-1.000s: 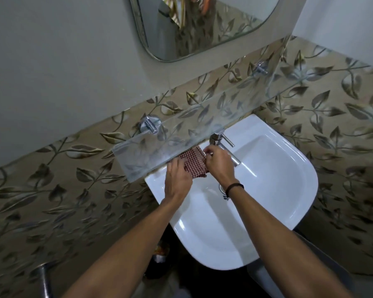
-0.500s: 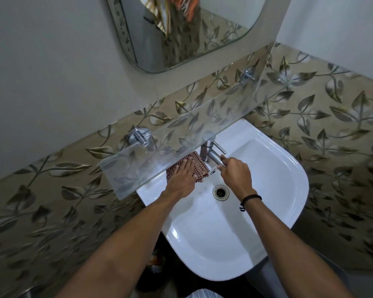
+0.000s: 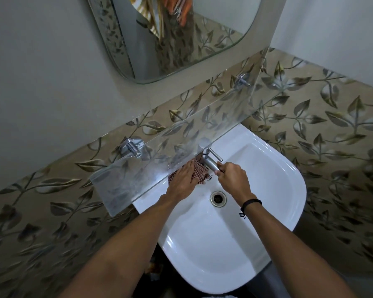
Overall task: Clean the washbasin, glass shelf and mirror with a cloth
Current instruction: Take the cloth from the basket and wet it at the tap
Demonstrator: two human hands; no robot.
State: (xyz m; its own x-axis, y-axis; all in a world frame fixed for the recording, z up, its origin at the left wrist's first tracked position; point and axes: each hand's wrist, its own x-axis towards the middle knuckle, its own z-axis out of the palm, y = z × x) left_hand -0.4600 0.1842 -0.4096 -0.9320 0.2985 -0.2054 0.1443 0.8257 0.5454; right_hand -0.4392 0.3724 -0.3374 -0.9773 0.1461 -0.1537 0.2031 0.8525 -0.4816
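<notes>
A red checked cloth [image 3: 200, 175] lies on the back ledge of the white washbasin [image 3: 274, 190], beside the steel tap [image 3: 209, 160]. My left hand [image 3: 182, 182] lies flat on the cloth with straight fingers, partly under the glass shelf [image 3: 155, 166]. My right hand [image 3: 233, 175] grips the end of the tap's spout. The drain [image 3: 218, 198] sits between my wrists. The mirror [image 3: 172, 33] hangs on the wall above the shelf.
Two chrome brackets [image 3: 131, 147] [image 3: 241, 79] hold the shelf against the leaf-patterned tiles [image 3: 323, 117]. The shelf overhangs the basin's rear edge and the tap. A plain wall meets the tiles at the right corner. Dark floor shows below the basin.
My right hand let go of the cloth and moved right onto the tap spout. My left hand flattened on the cloth. The view has shifted a little lower over the basin.
</notes>
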